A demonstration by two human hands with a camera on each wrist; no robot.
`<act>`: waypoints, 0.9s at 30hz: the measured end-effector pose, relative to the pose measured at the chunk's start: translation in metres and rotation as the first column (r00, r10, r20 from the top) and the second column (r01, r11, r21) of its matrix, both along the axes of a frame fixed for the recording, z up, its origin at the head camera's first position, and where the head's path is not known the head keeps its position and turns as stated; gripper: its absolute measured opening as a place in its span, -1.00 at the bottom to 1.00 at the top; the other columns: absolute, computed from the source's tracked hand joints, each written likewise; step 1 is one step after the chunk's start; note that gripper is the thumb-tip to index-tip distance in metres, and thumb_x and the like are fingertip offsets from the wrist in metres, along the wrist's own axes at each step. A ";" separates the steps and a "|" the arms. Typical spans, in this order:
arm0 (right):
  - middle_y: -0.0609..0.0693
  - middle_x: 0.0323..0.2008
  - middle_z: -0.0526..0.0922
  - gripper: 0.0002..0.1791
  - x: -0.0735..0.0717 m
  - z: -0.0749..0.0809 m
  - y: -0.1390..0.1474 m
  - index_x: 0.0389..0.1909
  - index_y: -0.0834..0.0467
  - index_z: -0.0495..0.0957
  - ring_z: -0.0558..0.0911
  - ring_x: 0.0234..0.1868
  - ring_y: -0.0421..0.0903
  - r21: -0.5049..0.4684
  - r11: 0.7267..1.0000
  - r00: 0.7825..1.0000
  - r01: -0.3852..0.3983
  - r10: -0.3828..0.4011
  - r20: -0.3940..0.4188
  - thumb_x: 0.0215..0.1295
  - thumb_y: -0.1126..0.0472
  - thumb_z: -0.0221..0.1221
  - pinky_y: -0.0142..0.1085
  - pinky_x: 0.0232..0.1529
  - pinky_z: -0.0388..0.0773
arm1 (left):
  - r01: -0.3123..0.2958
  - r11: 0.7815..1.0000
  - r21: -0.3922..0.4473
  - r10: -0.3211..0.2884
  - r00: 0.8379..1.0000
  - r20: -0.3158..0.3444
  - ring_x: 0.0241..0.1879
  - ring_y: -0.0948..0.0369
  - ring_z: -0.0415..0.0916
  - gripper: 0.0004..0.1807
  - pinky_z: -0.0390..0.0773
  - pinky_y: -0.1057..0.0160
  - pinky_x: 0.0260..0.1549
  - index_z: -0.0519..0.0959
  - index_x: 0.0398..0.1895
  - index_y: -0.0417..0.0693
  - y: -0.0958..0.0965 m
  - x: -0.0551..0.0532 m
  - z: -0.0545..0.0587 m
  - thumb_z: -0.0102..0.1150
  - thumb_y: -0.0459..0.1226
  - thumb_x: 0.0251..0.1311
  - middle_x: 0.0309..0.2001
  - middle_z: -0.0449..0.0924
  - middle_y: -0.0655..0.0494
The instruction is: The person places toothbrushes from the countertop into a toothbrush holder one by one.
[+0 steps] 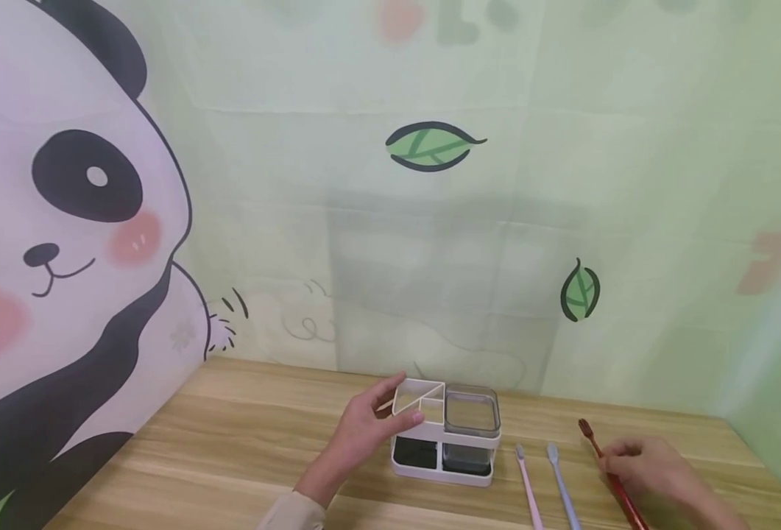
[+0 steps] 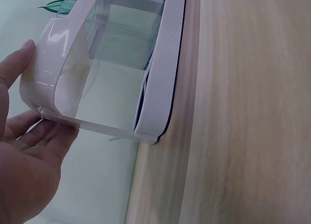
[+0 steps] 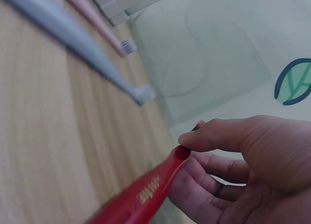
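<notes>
A white toothbrush holder (image 1: 443, 478) with a divided top and a clear grey cup (image 1: 472, 412) stands on the wooden table. My left hand (image 1: 357, 434) grips its upper left side, thumb in front and fingers behind; the left wrist view shows the fingers (image 2: 51, 139) at the upper rim of the holder (image 2: 163, 73). On the right, my right hand (image 1: 655, 467) pinches a red toothbrush (image 1: 618, 489) near its neck, bristle end pointing away. Gold lettering shows on the red handle (image 3: 146, 195). Closest to this hand lies a blue toothbrush (image 1: 562, 482), with a pink toothbrush (image 1: 528, 486) left of it.
A pale green cloth backdrop (image 1: 264, 169) with a printed panda (image 1: 85, 294) and leaves rises behind the wooden table (image 1: 244, 419). Both lying toothbrushes sit between the holder and my right hand, heads toward the backdrop.
</notes>
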State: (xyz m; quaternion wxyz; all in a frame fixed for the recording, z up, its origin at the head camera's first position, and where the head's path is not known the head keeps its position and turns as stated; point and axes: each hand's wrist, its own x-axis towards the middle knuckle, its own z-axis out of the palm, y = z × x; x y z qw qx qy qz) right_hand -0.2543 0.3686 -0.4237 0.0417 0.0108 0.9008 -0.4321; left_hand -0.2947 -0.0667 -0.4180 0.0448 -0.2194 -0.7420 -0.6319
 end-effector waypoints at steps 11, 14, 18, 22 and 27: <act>0.13 -0.14 0.77 -0.59 0.004 0.035 -0.002 0.12 0.48 0.57 0.78 -0.19 0.06 -0.067 0.998 0.998 -0.008 0.003 -0.070 0.54 0.18 0.27 -0.13 -0.13 0.80 | -0.013 1.000 0.003 0.013 1.000 -0.008 0.40 -0.27 0.41 -0.20 0.48 -0.14 0.34 0.42 0.50 -0.32 -0.001 0.000 0.000 0.54 -0.22 0.26 0.42 0.43 -0.38; 0.14 -0.10 0.79 -0.57 0.006 0.045 -0.006 0.12 0.45 0.59 0.80 -0.16 0.04 -0.054 0.998 0.996 0.008 -0.012 -0.084 0.56 0.13 0.27 -0.03 -0.02 0.77 | -0.016 1.000 0.008 0.016 1.000 -0.008 0.39 -0.26 0.43 -0.20 0.50 -0.12 0.33 0.43 0.50 -0.31 -0.001 0.001 -0.001 0.55 -0.21 0.25 0.41 0.45 -0.37; 0.10 -0.06 0.80 -0.52 0.008 0.058 -0.014 0.16 0.38 0.60 0.81 -0.13 -0.02 -0.050 0.998 0.993 0.034 -0.039 -0.110 0.56 0.03 0.27 0.18 0.16 0.65 | -0.029 1.000 0.012 0.029 1.000 -0.009 0.36 -0.24 0.47 -0.20 0.51 -0.12 0.32 0.45 0.48 -0.29 0.000 0.002 -0.001 0.57 -0.21 0.23 0.38 0.49 -0.36; 0.04 -0.08 0.81 -0.47 0.012 0.067 -0.024 0.18 0.33 0.61 0.81 -0.12 -0.09 -0.057 0.997 0.988 0.052 -0.060 -0.145 0.53 -0.06 0.30 0.17 0.21 0.60 | -0.039 0.999 0.017 0.039 0.999 -0.013 0.34 -0.23 0.49 -0.21 0.54 -0.11 0.30 0.48 0.46 -0.29 0.000 0.002 -0.002 0.58 -0.22 0.21 0.35 0.52 -0.35; 0.01 -0.07 0.81 -0.39 0.015 0.077 -0.037 0.20 0.31 0.59 0.80 -0.11 -0.14 -0.100 0.993 0.980 0.066 -0.083 -0.182 0.48 -0.15 0.33 0.25 0.25 0.54 | -0.047 0.999 0.021 0.047 0.999 -0.019 0.34 -0.23 0.50 -0.22 0.55 -0.09 0.29 0.49 0.45 -0.29 0.000 0.001 -0.003 0.59 -0.23 0.20 0.35 0.52 -0.35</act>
